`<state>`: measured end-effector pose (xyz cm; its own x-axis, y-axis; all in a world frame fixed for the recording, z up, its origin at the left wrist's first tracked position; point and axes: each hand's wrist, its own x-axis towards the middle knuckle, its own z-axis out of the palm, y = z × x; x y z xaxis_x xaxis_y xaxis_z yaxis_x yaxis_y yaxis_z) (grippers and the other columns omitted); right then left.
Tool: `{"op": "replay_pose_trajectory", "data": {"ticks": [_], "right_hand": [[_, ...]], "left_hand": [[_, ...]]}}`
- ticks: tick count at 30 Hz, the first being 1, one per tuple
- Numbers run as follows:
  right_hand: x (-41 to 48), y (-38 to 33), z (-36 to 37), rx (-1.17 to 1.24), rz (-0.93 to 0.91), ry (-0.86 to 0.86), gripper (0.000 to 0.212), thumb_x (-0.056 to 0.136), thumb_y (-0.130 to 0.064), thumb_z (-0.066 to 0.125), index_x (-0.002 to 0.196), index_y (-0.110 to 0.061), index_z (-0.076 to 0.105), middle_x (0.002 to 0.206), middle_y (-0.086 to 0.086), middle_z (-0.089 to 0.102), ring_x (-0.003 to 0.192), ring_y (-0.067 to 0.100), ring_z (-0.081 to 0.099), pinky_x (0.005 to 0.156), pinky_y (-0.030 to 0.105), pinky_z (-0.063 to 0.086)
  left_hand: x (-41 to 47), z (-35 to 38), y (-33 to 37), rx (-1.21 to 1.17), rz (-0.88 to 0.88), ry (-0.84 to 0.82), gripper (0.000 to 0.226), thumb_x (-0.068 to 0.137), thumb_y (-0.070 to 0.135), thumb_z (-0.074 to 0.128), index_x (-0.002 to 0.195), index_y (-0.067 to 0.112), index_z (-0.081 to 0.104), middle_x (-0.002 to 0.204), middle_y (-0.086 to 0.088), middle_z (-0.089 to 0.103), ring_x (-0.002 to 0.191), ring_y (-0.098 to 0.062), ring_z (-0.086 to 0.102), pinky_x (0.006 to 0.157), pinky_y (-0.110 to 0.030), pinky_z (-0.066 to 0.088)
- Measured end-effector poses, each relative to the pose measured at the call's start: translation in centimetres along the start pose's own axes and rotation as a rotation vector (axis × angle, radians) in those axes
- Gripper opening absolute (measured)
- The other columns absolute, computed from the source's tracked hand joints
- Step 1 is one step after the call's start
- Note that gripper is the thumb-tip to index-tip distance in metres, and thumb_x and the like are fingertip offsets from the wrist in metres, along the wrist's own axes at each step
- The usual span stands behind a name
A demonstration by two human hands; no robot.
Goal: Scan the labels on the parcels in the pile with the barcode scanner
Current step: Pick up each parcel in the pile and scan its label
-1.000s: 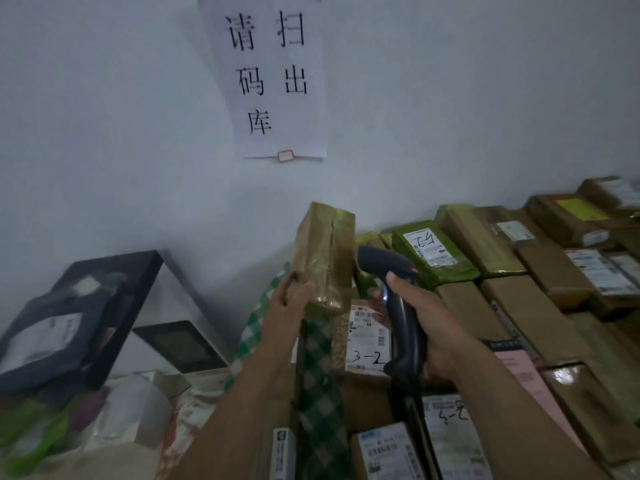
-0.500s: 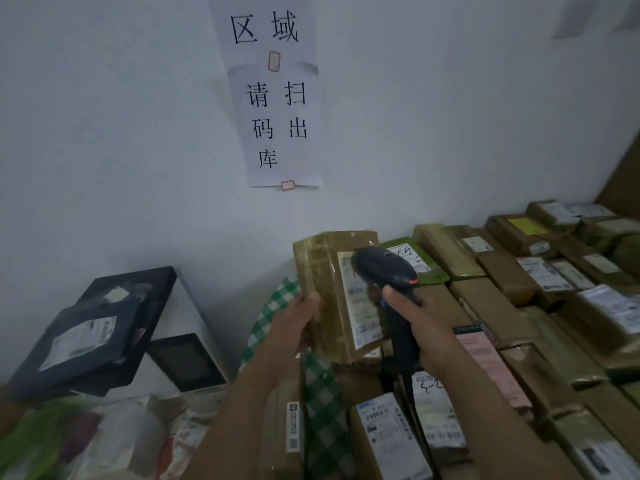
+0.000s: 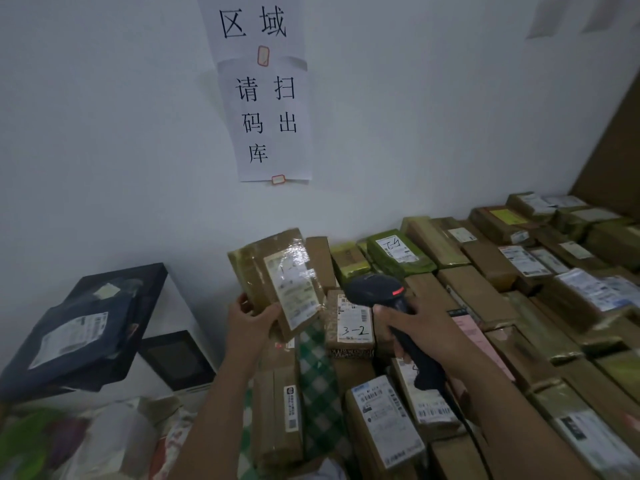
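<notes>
Head cam, only view. Gripping a taped brown parcel (image 3: 273,278) with the L hand (image 3: 251,322), fingers + thumb curled round its lower corner. Lifted clear of the pile (image 3: 481,292) and tilted, white label (image 3: 292,289) facing the cam under shiny tape. Can't read the label text, too blurry.

Holding the black barcode scanner (image 3: 377,289) in the R hand (image 3: 422,327), fist clamped round the grip. Scanner head w/ a red spot, just right of the parcel and angled up-left toward it, not touching afaict.

Between the two hands, lower down: small box marked "3-2" (image 3: 351,320) sitting on the pile. Behind the scanner, a green-wrapped parcel (image 3: 398,256) w/ its own white label. Rest of the pile = brown taped boxes packed side by side, running right along the wall (image 3: 104,133) to the corner.

By the L forearm, a green-checked cloth (image 3: 317,372). Far left, a black mailer bag (image 3: 79,323). Up on the wall, a paper sign (image 3: 270,116) w/ big Chinese chars.
</notes>
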<state>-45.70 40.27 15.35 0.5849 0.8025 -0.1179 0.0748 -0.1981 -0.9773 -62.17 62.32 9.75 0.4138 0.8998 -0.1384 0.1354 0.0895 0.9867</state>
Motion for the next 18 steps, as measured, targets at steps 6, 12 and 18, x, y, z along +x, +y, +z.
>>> {"op": "replay_pose_trajectory", "data": {"ticks": [6, 12, 18], "right_hand": [[-1.1, 0.6, -0.5, -0.086, 0.021, -0.055, 0.012, 0.092, -0.029, 0.067, 0.084, -0.024, 0.06, 0.062, 0.007, 0.066, 0.046, 0.019, 0.055, 0.047, 0.029, 0.045], [-1.0, 0.1, 0.0, -0.171, 0.011, -0.091, 0.01, 0.093, -0.028, 0.065, 0.085, -0.026, 0.059, 0.06, 0.005, 0.064, 0.044, 0.017, 0.054, 0.046, 0.028, 0.045], [-0.6, 0.2, 0.2, -0.178, 0.023, -0.102, 0.011, 0.093, -0.03, 0.065, 0.091, -0.022, 0.058, 0.065, 0.008, 0.066, 0.047, 0.021, 0.056, 0.048, 0.032, 0.047]], "left_hand": [[1.3, -1.0, -0.8, -0.056, -0.003, 0.063, 0.062, 0.082, 0.014, 0.075, 0.136, 0.011, 0.045, 0.122, -0.006, 0.063, 0.105, -0.027, 0.067, 0.087, -0.048, 0.058], [1.9, -0.8, -1.1, -0.044, 0.024, 0.07, 0.061, 0.085, 0.013, 0.073, 0.137, 0.012, 0.042, 0.121, -0.004, 0.06, 0.104, -0.026, 0.065, 0.088, -0.044, 0.058], [2.2, -0.9, -1.3, -0.017, 0.032, 0.058, 0.059, 0.086, 0.016, 0.073, 0.137, 0.015, 0.042, 0.126, -0.006, 0.06, 0.108, -0.027, 0.064, 0.091, -0.045, 0.056]]}}
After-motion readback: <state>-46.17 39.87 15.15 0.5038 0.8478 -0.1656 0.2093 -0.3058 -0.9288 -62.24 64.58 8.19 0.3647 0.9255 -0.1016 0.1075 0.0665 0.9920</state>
